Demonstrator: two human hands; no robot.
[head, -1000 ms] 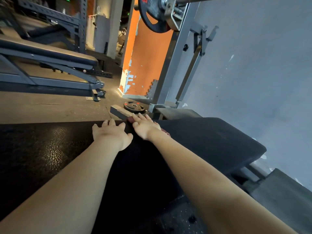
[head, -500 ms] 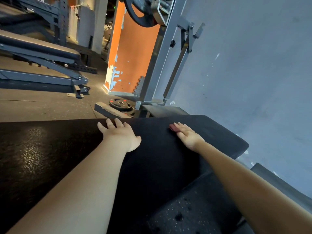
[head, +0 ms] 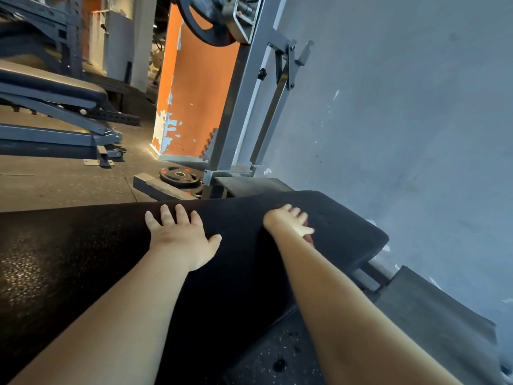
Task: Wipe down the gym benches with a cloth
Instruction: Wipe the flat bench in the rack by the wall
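Your left hand (head: 181, 236) lies flat on the black pad of the bench (head: 347, 226), fingers (head: 181, 215) straight and spread. It holds nothing and only braces you near the pad's far edge. Your right hand (head: 287, 222) sits closer to the pad's rounded end, its fingers stretched out and pressing down on the cloth (head: 308, 239) rather than curled round it. That hand is a little blurred, and only a reddish sliver of cloth shows beneath the heel of the palm. The cloth looks thin, soft and light, so it will probably bunch or slip out from under a loose palm. Drive it with a flat hand and even pressure over its middle, or pinch one edge if you must lift it. The pad looks firm yet cushioned, with a pebbled, slightly shiny skin that should let the cloth glide. A weight plate (head: 180, 176) lies on the floor beyond the bench, well apart from both hands.
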